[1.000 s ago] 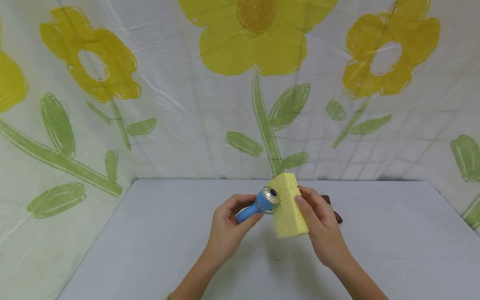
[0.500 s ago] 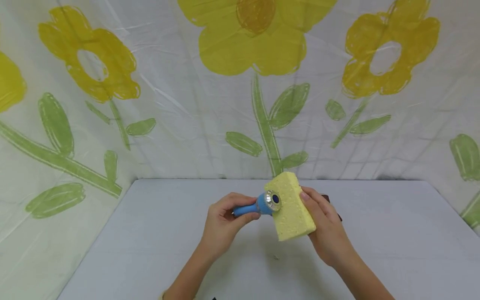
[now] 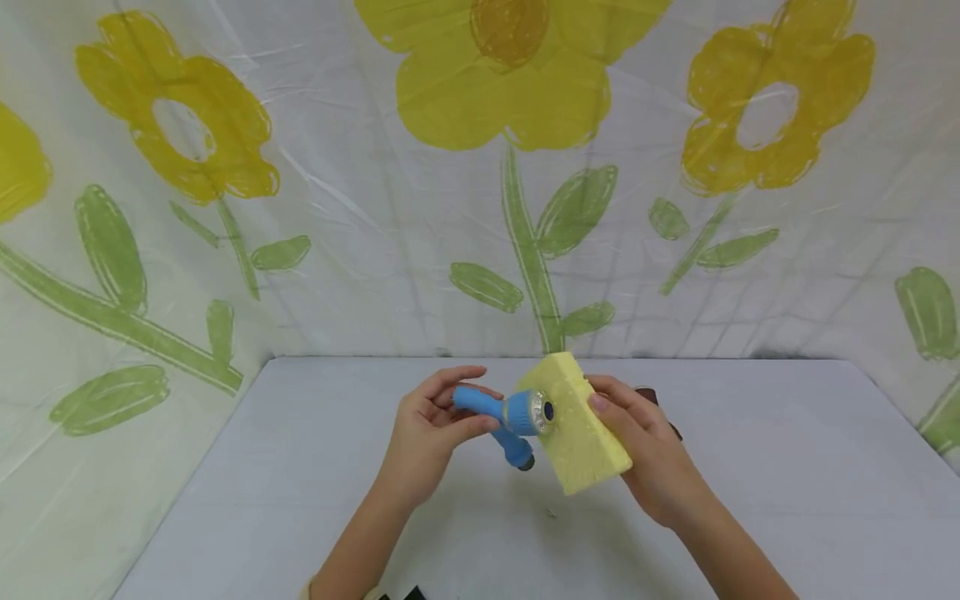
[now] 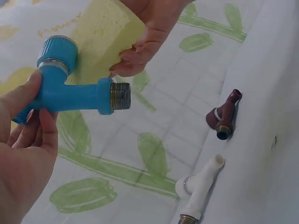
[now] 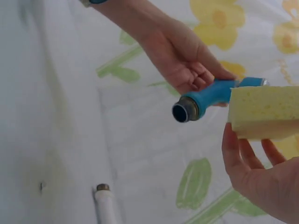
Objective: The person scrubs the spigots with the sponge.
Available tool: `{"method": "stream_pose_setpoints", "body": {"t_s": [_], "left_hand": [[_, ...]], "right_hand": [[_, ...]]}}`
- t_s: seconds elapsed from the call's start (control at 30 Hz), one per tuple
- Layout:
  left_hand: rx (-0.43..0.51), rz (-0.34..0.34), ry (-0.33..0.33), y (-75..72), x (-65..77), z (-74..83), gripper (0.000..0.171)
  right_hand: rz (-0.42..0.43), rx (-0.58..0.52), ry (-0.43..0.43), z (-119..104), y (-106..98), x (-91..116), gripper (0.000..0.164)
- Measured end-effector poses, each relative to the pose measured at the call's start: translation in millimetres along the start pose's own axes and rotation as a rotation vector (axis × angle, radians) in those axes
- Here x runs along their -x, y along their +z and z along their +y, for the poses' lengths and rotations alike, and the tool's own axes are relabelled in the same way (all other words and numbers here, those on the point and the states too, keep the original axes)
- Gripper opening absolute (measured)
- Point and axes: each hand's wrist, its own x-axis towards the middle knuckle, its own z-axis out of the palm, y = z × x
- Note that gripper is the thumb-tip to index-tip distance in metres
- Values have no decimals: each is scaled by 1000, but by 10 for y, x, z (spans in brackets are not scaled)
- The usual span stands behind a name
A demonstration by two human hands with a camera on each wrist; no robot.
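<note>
My left hand [image 3: 420, 442] pinches a blue water tap [image 3: 483, 404] between thumb and fingers, above the table. The tap's round knob, with a silvery, dark-centred end, is up against a yellow sponge [image 3: 581, 446]. My right hand [image 3: 652, 458] grips that sponge along its right edge, thumb on the near side. From the left wrist view, the metal-threaded inlet of the tap [image 4: 79, 97] points away from the left hand [image 4: 28, 158]. In the right wrist view the fingers of the right hand [image 5: 261, 182] support the sponge [image 5: 268, 109] from below.
A dark red tap [image 4: 226, 112] and a white tap [image 4: 198, 186] lie on the pale table [image 3: 285, 500]; the right hand partly covers the red one in the head view. A small speck [image 3: 551, 513] lies in front. A flower-printed sheet [image 3: 375, 275] hangs behind.
The left hand has shifted a little left and turned the tap, so its threaded inlet now shows below the knob. The right hand has tilted the sponge, turning its broad face more into view.
</note>
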Motion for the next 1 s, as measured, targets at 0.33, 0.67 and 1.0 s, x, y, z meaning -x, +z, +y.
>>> {"method": "stream_pose_setpoints", "body": {"t_s": [0.33, 0.67, 1.0], "left_hand": [[168, -73, -5, -100, -19, -18, 42], [-3, -173, -8, -237, -51, -10, 41], [-184, -238, 13, -249, -6, 155, 40]], "right_hand": [[-137, -70, 49, 2, -21, 2, 37], [-132, 2, 109, 14, -46, 5, 34], [-109, 302, -21, -52, -8, 24, 28]]}}
